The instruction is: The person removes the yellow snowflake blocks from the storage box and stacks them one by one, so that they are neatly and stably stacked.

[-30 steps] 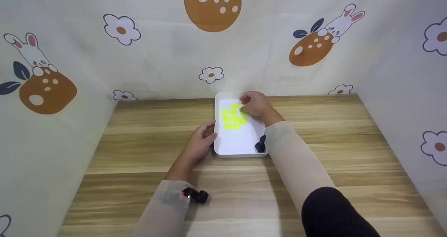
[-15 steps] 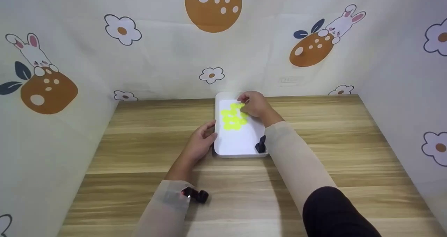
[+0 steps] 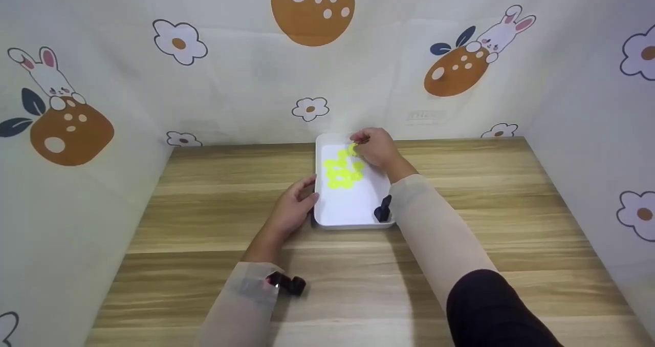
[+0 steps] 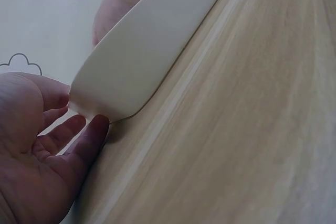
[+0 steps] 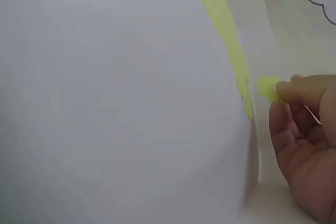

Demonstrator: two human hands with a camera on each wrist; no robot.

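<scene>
A white rectangular tray [image 3: 345, 209] stands on the wooden table, with a patch of bright yellow, rounded pieces [image 3: 335, 174] lying flat in its far half. My right hand [image 3: 377, 148] pinches one small yellow piece [image 5: 267, 87] between thumb and fingers. That piece is raised off the tray floor in the right wrist view, near the tray's far right part. At the tray's left side, my left hand [image 3: 290, 210] rests its fingertips against the outer wall [image 4: 139, 45], thumb low by the table and fingers loosely extended.
Behind the tray rises a cloth backdrop [image 3: 240, 91] printed with rabbits, fruit and flowers; it also encloses both sides. Small black wrist cameras sit on the left sleeve [image 3: 245, 285] and the right sleeve [image 3: 435, 224]. Bare wood table [image 3: 215, 198] surrounds the tray.
My right hand has risen slightly toward the back of the tray, lifting a yellow piece away from the patch's right part. The left hand and the tray have stayed put.
</scene>
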